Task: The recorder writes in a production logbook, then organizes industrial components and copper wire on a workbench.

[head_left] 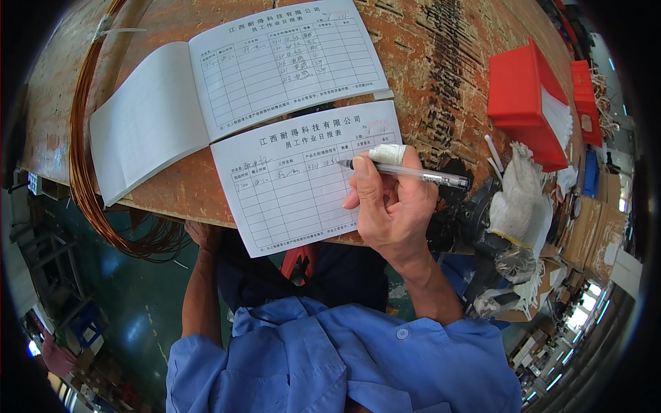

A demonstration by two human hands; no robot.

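My right hand (396, 206) is closed around a pen (437, 178) with a clear barrel. Its tip rests on a loose printed form sheet (289, 213), at the first row of the table, where some handwriting shows. A white wrap (387, 153) covers one fingertip of that hand. Just beyond the sheet lies an open form book (237, 89), its upper page carrying several handwritten lines and its left page (151, 117) blank. At the near edge of the table, left of the sheet, is my left hand (202, 234); its fingers are mostly hidden.
A coil of copper wire (86, 131) hangs over the left side of the worn wooden table (420, 62). To the right stand a red bin (527, 103), a pale work glove (518, 196) and a dark clamp-like tool (475, 220). Cardboard boxes (592, 230) sit farther right.
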